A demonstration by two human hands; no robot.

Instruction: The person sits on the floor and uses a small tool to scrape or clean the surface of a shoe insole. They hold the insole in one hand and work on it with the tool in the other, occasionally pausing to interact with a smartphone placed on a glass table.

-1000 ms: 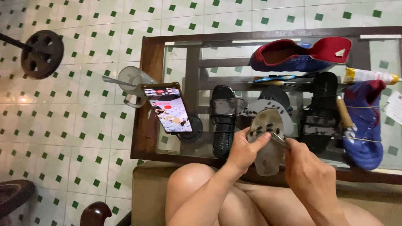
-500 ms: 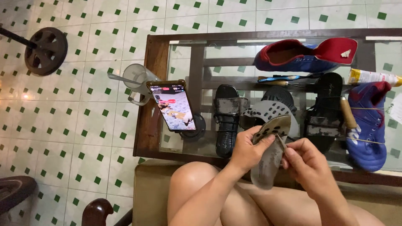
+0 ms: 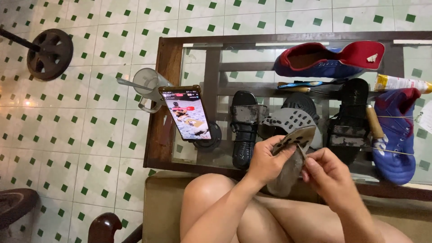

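My left hand (image 3: 266, 163) grips a worn grey shoe sole (image 3: 288, 168) by its left edge, holding it upright above my knees. My right hand (image 3: 328, 173) pinches the sole's right edge near the top. Just behind the sole lies a grey perforated insole piece (image 3: 288, 120) on the glass table (image 3: 167, 90). A black sandal (image 3: 244, 128) lies to the left of it and another black sandal (image 3: 348, 119) to the right.
A phone (image 3: 185, 112) with a lit screen leans on a stand at the table's left. A glass mug (image 3: 150, 87) with a spoon stands behind it. Blue and red shoes (image 3: 326, 60) (image 3: 398, 135), a toothbrush (image 3: 299, 84), a glue tube (image 3: 400, 83) and a wooden-handled tool (image 3: 373, 121) lie on the table. A dumbbell (image 3: 47, 54) rests on the tiled floor.
The sole has been lifted off the table and turned upright between both hands; my right hand has shifted from below it to its right edge.
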